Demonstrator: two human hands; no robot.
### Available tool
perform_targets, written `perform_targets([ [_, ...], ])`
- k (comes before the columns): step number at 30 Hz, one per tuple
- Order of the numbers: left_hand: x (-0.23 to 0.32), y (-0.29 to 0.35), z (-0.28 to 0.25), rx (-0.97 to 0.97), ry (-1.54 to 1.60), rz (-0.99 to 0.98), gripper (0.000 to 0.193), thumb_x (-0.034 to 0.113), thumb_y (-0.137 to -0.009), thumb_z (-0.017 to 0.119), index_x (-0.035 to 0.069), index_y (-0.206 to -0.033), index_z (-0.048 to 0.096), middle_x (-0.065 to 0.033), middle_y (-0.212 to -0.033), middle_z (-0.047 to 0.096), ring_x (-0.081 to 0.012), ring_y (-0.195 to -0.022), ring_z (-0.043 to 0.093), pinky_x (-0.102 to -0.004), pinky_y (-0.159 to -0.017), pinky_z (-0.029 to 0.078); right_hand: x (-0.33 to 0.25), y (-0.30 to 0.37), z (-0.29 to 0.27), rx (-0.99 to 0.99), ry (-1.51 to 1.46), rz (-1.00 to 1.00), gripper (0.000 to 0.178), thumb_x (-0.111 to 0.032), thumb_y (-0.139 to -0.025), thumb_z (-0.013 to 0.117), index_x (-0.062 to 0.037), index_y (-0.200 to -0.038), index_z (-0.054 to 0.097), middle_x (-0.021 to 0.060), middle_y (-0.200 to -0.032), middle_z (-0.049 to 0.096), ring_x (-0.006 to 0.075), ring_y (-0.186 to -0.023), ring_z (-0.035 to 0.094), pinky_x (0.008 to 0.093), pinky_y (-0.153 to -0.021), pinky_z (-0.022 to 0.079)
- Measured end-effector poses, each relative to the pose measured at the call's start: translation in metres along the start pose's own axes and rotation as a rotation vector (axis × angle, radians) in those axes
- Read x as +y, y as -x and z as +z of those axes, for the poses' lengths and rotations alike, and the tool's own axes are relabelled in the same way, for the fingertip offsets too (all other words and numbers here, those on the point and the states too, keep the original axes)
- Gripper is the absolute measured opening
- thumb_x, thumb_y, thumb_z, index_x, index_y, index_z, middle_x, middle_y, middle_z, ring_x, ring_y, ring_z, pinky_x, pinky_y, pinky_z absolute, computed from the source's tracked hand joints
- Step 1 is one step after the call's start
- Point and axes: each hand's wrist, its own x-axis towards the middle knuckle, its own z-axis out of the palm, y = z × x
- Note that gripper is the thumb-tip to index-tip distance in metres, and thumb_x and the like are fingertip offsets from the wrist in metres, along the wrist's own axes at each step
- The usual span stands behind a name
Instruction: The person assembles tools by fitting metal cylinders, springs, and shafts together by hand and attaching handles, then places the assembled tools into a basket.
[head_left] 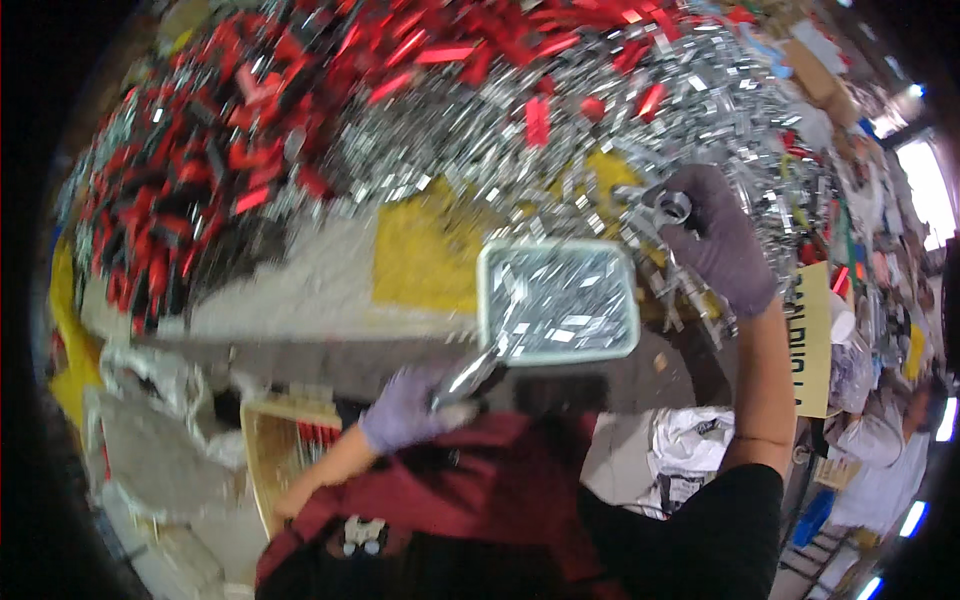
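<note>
My left hand point(405, 408), in a pale purple glove, grips the shiny handle of a rectangular pale green scoop tray point(484, 300) filled with small silver metal clips. My right hand point(720, 240), also gloved, reaches into the big heap of silver metal pieces point(600, 110) and closes around a few of them, just right of the tray. Red and black parts point(200, 160) are piled at the heap's left and top.
A yellow patch point(420, 250) shows on the white work surface under the heap. A wicker basket point(262, 450) stands below left, next to crumpled plastic bags point(150, 420). A yellow sign point(815, 340) and another person in white point(880, 440) are at the right.
</note>
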Motion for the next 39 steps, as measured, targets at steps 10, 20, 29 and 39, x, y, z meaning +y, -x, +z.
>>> perform_targets([
  [10, -0.009, 0.010, 0.008, 0.105, 0.099, 0.130, 0.050, 0.044, -0.077, 0.066, 0.008, -0.111, 0.058, -0.0165, -0.089, 0.062, -0.0327, -0.083, 0.061, -0.0380, -0.074, 0.047, -0.112, 0.018, 0.118, -0.741, 0.534, -0.780, 0.037, -0.025, -0.069, 0.071, -0.0097, -0.100, 0.058, 0.0105, -0.092, 0.060, 0.0314, -0.084, 0.057, 0.0395, -0.071, 0.046],
  [20, -0.017, 0.014, 0.009, 0.186, 0.090, 0.237, 0.051, 0.054, -0.077, 0.062, 0.007, -0.097, 0.059, -0.0165, -0.082, 0.060, -0.0331, -0.079, 0.060, -0.0386, -0.071, 0.046, -0.111, 0.034, 0.122, -0.643, 0.443, -0.559, 0.031, -0.030, -0.081, 0.061, -0.0064, -0.101, 0.059, 0.0132, -0.084, 0.063, 0.0317, -0.074, 0.062, 0.0389, -0.068, 0.048],
  [29, -0.013, 0.017, 0.004, 0.112, 0.036, 0.153, 0.047, 0.042, -0.075, 0.070, 0.009, -0.106, 0.060, -0.0123, -0.087, 0.064, -0.0260, -0.084, 0.063, -0.0343, -0.075, 0.047, -0.127, 0.052, 0.114, -0.563, 0.454, -0.311, 0.032, -0.029, -0.084, 0.059, -0.0078, -0.108, 0.057, 0.0154, -0.096, 0.061, 0.0312, -0.087, 0.061, 0.0365, -0.074, 0.049],
  [39, -0.017, 0.020, 0.010, 0.103, 0.064, 0.258, 0.042, 0.039, -0.075, 0.070, 0.008, -0.102, 0.063, -0.0124, -0.084, 0.063, -0.0263, -0.079, 0.063, -0.0338, -0.072, 0.047, -0.122, 0.060, 0.122, -0.600, 0.388, -0.380, 0.039, -0.040, -0.083, 0.059, -0.0075, -0.104, 0.060, 0.0150, -0.075, 0.062, 0.0312, -0.071, 0.062, 0.0378, -0.064, 0.048],
])
